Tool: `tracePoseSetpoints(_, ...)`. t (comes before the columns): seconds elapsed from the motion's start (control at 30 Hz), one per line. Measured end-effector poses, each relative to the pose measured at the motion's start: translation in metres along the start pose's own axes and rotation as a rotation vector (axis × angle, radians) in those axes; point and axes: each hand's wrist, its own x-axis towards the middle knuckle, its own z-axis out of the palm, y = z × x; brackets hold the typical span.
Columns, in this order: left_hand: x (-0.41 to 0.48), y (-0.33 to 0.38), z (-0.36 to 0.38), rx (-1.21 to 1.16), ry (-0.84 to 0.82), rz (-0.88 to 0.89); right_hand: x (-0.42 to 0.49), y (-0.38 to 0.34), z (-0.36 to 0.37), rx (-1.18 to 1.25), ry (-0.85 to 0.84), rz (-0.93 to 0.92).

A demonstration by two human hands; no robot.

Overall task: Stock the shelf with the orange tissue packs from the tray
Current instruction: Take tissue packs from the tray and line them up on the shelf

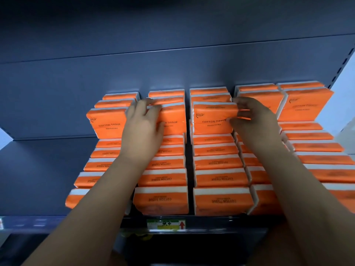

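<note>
Dark blue-grey back panels [172, 70] rise behind the shelf [48, 179], where the orange tissue packs [221, 200] stand in five columns, side by side, in two layers. The second and third columns each show five packs in the lower layer and three stacked above. The left hand [142, 127] has its fingers curled over the top edge of the front upper pack in column two [173, 120]. The right hand [255, 120] pinches the right end of the front upper pack in column three [213, 120]. One price label [166, 224] with a red arrow sits on the shelf's front rail.
</note>
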Motion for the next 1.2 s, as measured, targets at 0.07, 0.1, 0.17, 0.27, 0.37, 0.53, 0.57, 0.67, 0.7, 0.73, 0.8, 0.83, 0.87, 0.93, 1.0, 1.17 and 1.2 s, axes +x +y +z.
tracePoseSetpoints(0.07, 0.001, -0.001, 0.000, 0.010, -0.010, 0.008, -0.001, -0.001, 0.000, -0.039, 0.002, -0.012)
tracePoseSetpoints(0.1, 0.001, -0.002, 0.000, 0.012, -0.010, 0.011, 0.000, -0.002, 0.001, -0.054, 0.003, -0.020)
tracePoseSetpoints(0.17, 0.002, -0.003, 0.001, 0.009, -0.001, 0.010, 0.001, -0.001, 0.001, -0.078, 0.005, -0.033)
tracePoseSetpoints(0.27, 0.003, -0.001, 0.002, -0.001, 0.023, -0.014, 0.000, -0.001, 0.002, -0.098, 0.007, -0.041)
tracePoseSetpoints(0.37, 0.002, 0.001, 0.003, -0.011, 0.039, -0.049, 0.000, -0.001, 0.003, -0.136, 0.017, -0.064)
tracePoseSetpoints(0.53, 0.003, 0.001, 0.005, -0.004, 0.056, -0.053, -0.003, -0.003, 0.005, -0.166, 0.021, -0.084)
tracePoseSetpoints(0.57, 0.003, 0.001, 0.005, 0.000, 0.058, -0.051, -0.003, -0.003, 0.005, -0.177, 0.018, -0.095)
tracePoseSetpoints(0.67, 0.003, 0.003, 0.005, 0.012, 0.041, -0.041, -0.004, -0.003, 0.005, -0.209, 0.000, -0.124)
tracePoseSetpoints(0.7, 0.003, 0.003, 0.004, 0.014, 0.035, -0.039, -0.004, -0.002, 0.006, -0.216, -0.005, -0.130)
tracePoseSetpoints(0.73, 0.003, 0.004, 0.004, 0.016, 0.028, -0.037, -0.004, -0.002, 0.006, -0.222, -0.007, -0.137)
tracePoseSetpoints(0.8, 0.003, 0.007, 0.001, 0.024, 0.018, -0.032, -0.005, -0.003, 0.006, -0.237, -0.008, -0.148)
tracePoseSetpoints(0.83, 0.003, 0.009, 0.000, 0.031, 0.012, -0.031, -0.005, -0.004, 0.006, -0.244, -0.006, -0.153)
tracePoseSetpoints(0.87, 0.003, 0.011, -0.001, 0.041, 0.006, -0.036, -0.006, -0.005, 0.006, -0.249, -0.002, -0.155)
tracePoseSetpoints(0.93, 0.003, 0.017, -0.004, 0.064, -0.003, -0.051, -0.007, -0.007, 0.005, -0.260, 0.003, -0.155)
tracePoseSetpoints(1.0, 0.003, 0.024, -0.006, 0.081, 0.001, -0.055, -0.009, -0.009, 0.003, -0.278, 0.008, -0.157)
tracePoseSetpoints(1.17, 0.006, 0.054, -0.012, 0.100, 0.055, -0.014, -0.020, -0.027, -0.006, -0.331, 0.056, -0.209)
tracePoseSetpoints(1.2, 0.008, 0.062, -0.014, 0.103, 0.071, 0.001, -0.023, -0.031, -0.010, -0.332, 0.075, -0.236)
